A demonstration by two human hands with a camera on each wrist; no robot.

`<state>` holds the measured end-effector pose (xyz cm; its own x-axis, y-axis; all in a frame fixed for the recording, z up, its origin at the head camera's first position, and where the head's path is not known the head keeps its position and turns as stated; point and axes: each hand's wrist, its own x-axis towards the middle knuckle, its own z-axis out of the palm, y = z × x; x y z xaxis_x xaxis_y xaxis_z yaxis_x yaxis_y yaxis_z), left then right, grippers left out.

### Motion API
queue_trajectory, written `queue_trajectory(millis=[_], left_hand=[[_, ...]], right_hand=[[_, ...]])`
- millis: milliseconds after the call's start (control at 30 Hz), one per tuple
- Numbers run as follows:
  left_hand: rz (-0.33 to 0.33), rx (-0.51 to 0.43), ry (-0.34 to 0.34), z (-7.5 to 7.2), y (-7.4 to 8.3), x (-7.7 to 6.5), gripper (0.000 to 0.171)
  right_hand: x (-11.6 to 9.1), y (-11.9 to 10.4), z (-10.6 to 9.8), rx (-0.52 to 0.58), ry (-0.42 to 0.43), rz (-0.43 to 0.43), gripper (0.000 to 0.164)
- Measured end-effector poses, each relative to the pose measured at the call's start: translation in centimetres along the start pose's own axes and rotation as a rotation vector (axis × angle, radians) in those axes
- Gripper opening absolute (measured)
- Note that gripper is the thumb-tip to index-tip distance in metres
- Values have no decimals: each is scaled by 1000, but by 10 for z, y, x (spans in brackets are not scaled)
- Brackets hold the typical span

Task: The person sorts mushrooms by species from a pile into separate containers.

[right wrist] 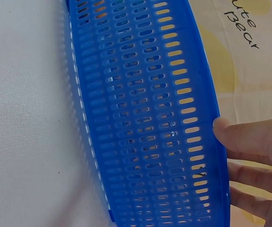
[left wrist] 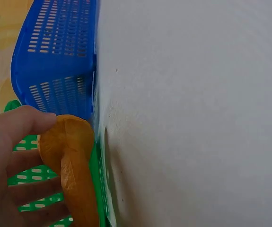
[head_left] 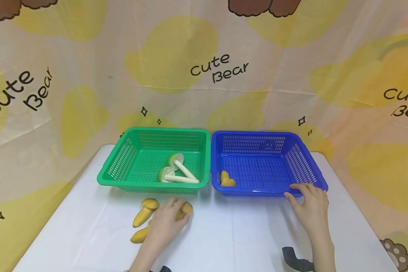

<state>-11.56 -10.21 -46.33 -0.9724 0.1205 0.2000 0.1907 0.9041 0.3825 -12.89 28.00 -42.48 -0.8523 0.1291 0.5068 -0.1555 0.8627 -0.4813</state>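
My left hand holds a yellow toy mushroom over the table in front of the green basket. In the left wrist view, the thumb lies on its cap and the fingers pass behind it. Two more yellow mushrooms, an upper one and a lower one, lie beside that hand; the lower is partly covered by it. My right hand grips the front rim of the blue basket near its right corner, thumb outside and fingers over the inner side. One yellow mushroom lies in this basket's front left corner.
Left of the blue basket stands the green basket, their rims side by side. Two mushrooms with green caps and white stems lie in it. A white cloth covers the table. Behind hangs a patterned curtain.
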Motion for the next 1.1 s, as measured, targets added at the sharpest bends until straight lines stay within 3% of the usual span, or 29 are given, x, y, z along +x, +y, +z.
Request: queue_trajectory(millis=[533,867,1100], left_hand=[[272,-2,123,-10,28,-2,49],[519,19,225,-20,51,13,48],[643,80,195,-26,69,27,46]], right_hand=[[0,0,0,0,12,-7,25],[1,0,-1,-7,24,-12,25],[0,0,0,-3,23,-7,24]])
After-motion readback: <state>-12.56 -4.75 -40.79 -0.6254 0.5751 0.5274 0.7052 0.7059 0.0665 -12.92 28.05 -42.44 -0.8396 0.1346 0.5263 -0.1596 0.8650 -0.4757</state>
